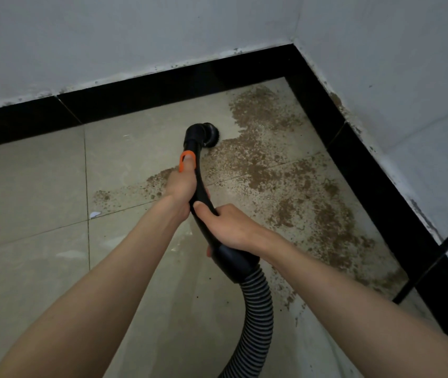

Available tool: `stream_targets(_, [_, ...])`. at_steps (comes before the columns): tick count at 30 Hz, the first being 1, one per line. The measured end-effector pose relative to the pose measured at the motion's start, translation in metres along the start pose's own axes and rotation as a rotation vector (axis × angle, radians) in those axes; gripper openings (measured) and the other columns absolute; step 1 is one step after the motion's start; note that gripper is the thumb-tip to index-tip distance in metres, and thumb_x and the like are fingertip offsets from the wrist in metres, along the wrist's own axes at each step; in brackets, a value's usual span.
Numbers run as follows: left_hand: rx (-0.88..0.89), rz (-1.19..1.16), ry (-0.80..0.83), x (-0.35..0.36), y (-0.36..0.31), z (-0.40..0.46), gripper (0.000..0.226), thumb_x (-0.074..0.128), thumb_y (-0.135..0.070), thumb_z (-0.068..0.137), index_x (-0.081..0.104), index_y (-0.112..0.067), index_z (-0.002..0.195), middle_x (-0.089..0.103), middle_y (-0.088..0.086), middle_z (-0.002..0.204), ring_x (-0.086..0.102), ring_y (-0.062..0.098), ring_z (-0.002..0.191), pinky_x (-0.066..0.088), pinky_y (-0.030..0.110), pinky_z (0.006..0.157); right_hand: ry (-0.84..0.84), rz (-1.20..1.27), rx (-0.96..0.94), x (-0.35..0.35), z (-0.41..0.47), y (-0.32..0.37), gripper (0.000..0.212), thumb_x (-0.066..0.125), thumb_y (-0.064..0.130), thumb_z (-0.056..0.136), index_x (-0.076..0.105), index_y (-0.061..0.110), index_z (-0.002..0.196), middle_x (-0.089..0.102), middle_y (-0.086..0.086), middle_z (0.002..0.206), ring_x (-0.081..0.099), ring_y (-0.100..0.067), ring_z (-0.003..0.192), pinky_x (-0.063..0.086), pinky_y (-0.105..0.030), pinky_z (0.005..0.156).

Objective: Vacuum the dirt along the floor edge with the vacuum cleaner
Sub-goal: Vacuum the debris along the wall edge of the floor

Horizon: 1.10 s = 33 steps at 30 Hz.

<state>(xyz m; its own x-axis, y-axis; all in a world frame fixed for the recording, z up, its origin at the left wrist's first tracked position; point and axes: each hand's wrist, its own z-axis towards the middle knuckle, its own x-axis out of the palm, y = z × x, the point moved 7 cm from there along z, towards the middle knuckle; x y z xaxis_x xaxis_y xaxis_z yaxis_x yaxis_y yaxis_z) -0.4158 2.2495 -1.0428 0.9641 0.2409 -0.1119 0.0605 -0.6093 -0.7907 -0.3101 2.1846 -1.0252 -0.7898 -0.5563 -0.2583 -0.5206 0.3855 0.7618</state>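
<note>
Both the left hand (180, 184) and right hand (228, 227) gripped the curved black plastic vacuum handle (199, 186), its round brush nozzle (212, 135) at the brown dirt patch (285, 170); slow overlapping passes toward the black skirting (375, 173) would serve best.

A bare room corner indoors, most likely in a home or flat, though which room cannot be told. Glossy beige floor tiles (40, 186) with thin grout lines run up to a black tiled skirting (141, 91); above the skirting rise plain white painted walls (108, 36), scuffed and chipped just where paint meets the skirting
</note>
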Motion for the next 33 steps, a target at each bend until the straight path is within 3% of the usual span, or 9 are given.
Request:
stream_targets(5, [-0.016, -0.012, -0.034, -0.013, -0.002, -0.005, 0.047, 0.041, -0.050, 0.097, 0.050, -0.006, 0.085, 0.052, 0.007, 0.064, 0.052, 0.021, 0.050, 0.045, 0.029, 0.048, 0.030, -0.024, -0.002, 0.007, -0.005, 0.011, 0.056, 0.037, 0.060, 0.095, 0.055, 0.012, 0.073, 0.071, -0.017, 0.076, 0.068, -0.031, 0.071, 0.057, -0.042, 0.076])
stream_targets(9, [-0.016, -0.029, -0.031, -0.019, 0.000, -0.009, 0.047, 0.040, -0.049, 0.098, 0.050, -0.005, 0.089, 0.052, 0.008, 0.065, 0.052, 0.022, 0.049, 0.045, 0.029, 0.047, 0.045, -0.035, 0.008, 0.012, -0.010, 0.014, 0.056, 0.037, 0.060, 0.096, 0.055, 0.011, 0.075, 0.069, -0.016, 0.077, 0.068, -0.032, 0.073, 0.057, -0.042, 0.081])
stream_targets(15, [-0.034, -0.019, -0.010, -0.014, 0.012, -0.016, 0.051, 0.040, -0.053, 0.097, 0.050, -0.003, 0.103, 0.052, 0.010, 0.070, 0.054, 0.026, 0.058, 0.048, 0.035, 0.058, 0.043, -0.066, 0.019, 0.012, -0.021, 0.006, 0.058, 0.036, 0.059, 0.096, 0.057, 0.010, 0.073, 0.066, -0.014, 0.072, 0.068, -0.032, 0.073, 0.056, -0.044, 0.083])
stream_targets(18, [-0.041, -0.028, 0.023, -0.003, 0.012, -0.021, 0.049, 0.041, -0.053, 0.096, 0.050, -0.005, 0.097, 0.051, 0.009, 0.067, 0.052, 0.024, 0.053, 0.047, 0.033, 0.055, 0.019, -0.048, 0.025, 0.007, -0.025, -0.001, 0.057, 0.036, 0.059, 0.096, 0.056, 0.011, 0.072, 0.066, -0.011, 0.067, 0.066, -0.026, 0.063, 0.057, -0.039, 0.076])
stream_targets(22, [-0.012, 0.012, 0.016, 0.007, 0.002, -0.018, 0.064, 0.042, -0.057, 0.094, 0.052, 0.001, 0.119, 0.053, 0.010, 0.076, 0.055, 0.028, 0.067, 0.050, 0.041, 0.071, -0.019, 0.012, 0.000, -0.003, -0.026, -0.001, 0.057, 0.038, 0.057, 0.097, 0.056, 0.011, 0.069, 0.064, -0.003, 0.050, 0.064, -0.016, 0.046, 0.051, -0.022, 0.048])
stream_targets(26, [0.001, 0.023, 0.000, 0.004, 0.000, -0.016, 0.067, 0.042, -0.056, 0.094, 0.050, 0.002, 0.125, 0.057, 0.014, 0.085, 0.056, 0.029, 0.077, 0.052, 0.046, 0.080, -0.005, 0.047, -0.005, -0.002, -0.025, 0.001, 0.055, 0.039, 0.057, 0.096, 0.055, 0.011, 0.070, 0.064, -0.002, 0.049, 0.065, -0.017, 0.045, 0.051, -0.021, 0.047])
stream_targets(29, [-0.003, -0.001, 0.006, -0.001, 0.005, -0.016, 0.064, 0.040, -0.052, 0.097, 0.048, 0.004, 0.126, 0.057, 0.017, 0.083, 0.054, 0.028, 0.068, 0.049, 0.044, 0.071, 0.013, 0.022, 0.015, 0.005, -0.025, 0.001, 0.057, 0.038, 0.058, 0.096, 0.057, 0.010, 0.073, 0.065, -0.002, 0.050, 0.066, -0.017, 0.047, 0.052, -0.022, 0.050])
stream_targets(31, [0.007, -0.012, 0.005, -0.004, 0.006, -0.017, 0.056, 0.040, -0.052, 0.097, 0.052, 0.000, 0.114, 0.052, 0.010, 0.071, 0.052, 0.025, 0.056, 0.048, 0.036, 0.059, 0.005, -0.018, 0.003, 0.007, -0.024, 0.002, 0.059, 0.036, 0.058, 0.096, 0.059, 0.010, 0.073, 0.065, -0.003, 0.052, 0.067, -0.017, 0.051, 0.054, -0.025, 0.056])
stream_targets(33, [0.012, -0.014, 0.001, -0.006, 0.002, -0.016, 0.052, 0.041, -0.055, 0.095, 0.051, -0.004, 0.103, 0.052, 0.009, 0.070, 0.053, 0.024, 0.056, 0.048, 0.034, 0.058, -0.007, -0.023, -0.011, 0.006, -0.023, 0.005, 0.057, 0.037, 0.058, 0.096, 0.058, 0.011, 0.071, 0.064, -0.002, 0.050, 0.067, -0.016, 0.050, 0.053, -0.022, 0.053])
